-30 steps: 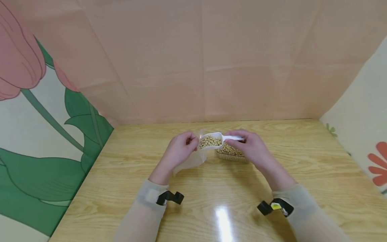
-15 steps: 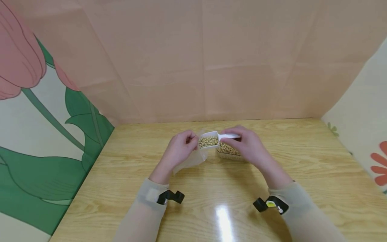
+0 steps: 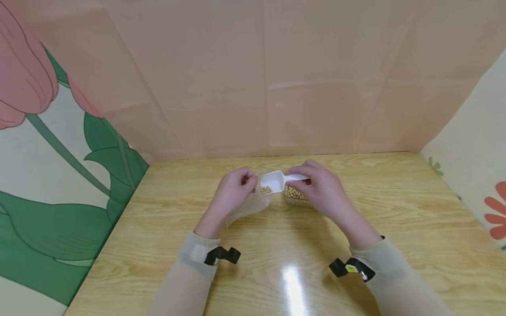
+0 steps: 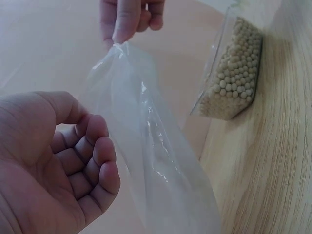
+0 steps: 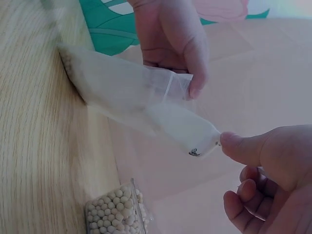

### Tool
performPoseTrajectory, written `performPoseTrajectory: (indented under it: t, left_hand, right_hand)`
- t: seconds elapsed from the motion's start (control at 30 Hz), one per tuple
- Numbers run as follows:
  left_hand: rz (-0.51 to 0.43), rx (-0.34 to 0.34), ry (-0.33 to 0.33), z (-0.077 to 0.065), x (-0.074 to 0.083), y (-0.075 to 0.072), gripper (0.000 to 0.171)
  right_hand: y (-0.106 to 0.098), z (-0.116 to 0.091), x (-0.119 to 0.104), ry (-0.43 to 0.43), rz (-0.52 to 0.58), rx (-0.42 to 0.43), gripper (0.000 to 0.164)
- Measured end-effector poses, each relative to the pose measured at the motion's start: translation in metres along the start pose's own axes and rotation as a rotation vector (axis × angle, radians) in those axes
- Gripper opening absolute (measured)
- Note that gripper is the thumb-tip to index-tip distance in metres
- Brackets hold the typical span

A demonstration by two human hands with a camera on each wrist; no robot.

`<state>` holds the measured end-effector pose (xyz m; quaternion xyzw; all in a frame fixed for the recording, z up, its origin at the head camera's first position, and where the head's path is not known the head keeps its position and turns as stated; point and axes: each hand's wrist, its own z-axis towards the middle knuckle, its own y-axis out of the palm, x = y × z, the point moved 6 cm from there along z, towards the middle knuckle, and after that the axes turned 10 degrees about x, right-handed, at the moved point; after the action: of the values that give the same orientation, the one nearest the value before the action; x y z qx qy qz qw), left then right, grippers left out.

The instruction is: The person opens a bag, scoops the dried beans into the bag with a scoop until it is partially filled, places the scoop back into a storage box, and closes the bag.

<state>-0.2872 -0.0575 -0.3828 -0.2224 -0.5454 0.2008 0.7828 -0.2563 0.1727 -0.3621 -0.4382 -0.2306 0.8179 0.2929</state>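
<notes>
My left hand (image 3: 234, 191) pinches the top edge of a clear plastic bag (image 3: 250, 209), its other fingers curled. In my right hand (image 3: 322, 188), thumb and fingers grip the handle of a white scoop (image 3: 275, 179). The scoop tilts toward the bag, its front end inside the mouth. A few soybeans (image 3: 265, 190) lie at its front lip. In the right wrist view, the bag (image 5: 112, 87) slants down to the table with blurred pale beans at its bottom. A clear box (image 4: 234, 73) of soybeans stands just beyond, partly hidden by my right hand in the head view.
The wooden table (image 3: 166, 245) carries these things near its far edge. A plain pinkish backdrop (image 3: 205, 87) rises behind it. Flower-printed panels stand on the left (image 3: 63, 237) and right (image 3: 474, 175). A light glare lies on the wood in front.
The scoop has moved slightly left and tipped toward the bag. It was full of soybeans and now holds only a few. My left hand keeps its pinch on the bag nearly in place.
</notes>
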Motion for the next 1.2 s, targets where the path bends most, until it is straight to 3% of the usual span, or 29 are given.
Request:
performPoseTrajectory:
  t: [0.27,0.5,0.97,1.2]
  left_hand:
    - [0.01,0.0,-0.002,0.0,0.002,-0.002,0.023]
    - [0.0,0.0,-0.018,0.0,0.002,-0.003,0.023]
    - [-0.009,-0.013,-0.025,-0.001,0.001,0.001,0.022]
    - [-0.013,-0.003,-0.007,-0.001,0.003,-0.001,0.023]
  right_hand:
    - [-0.003,-0.003,-0.01,-0.114,-0.057,0.077,0.023]
    - [-0.006,-0.003,-0.011,-0.103,-0.01,0.082,0.024]
    - [-0.028,-0.009,0.027,0.183,0.235,0.062,0.025]
    - [-0.043,-0.018,0.059,0.306,0.227,0.04,0.036]
